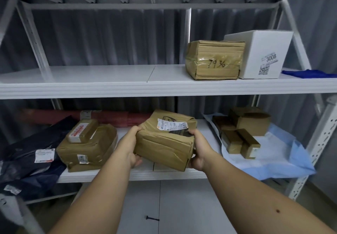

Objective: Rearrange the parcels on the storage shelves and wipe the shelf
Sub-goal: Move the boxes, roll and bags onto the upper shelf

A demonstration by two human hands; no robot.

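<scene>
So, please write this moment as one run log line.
hands: left, right hold brown parcel | place: above lower shelf | cloth: untouched

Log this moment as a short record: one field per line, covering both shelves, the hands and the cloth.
held parcel: brown taped parcel, white label on top, over the lower shelf
left hand: left hand grips its left side
right hand: right hand grips its right side
upper shelf: upper shelf carries box marked 7936 beside white box labelled 3008
cloth: blue cloth at the right end of the upper shelf
lower left: brown parcel, dark mailer bags
lower right: small brown boxes on light blue bag
</scene>
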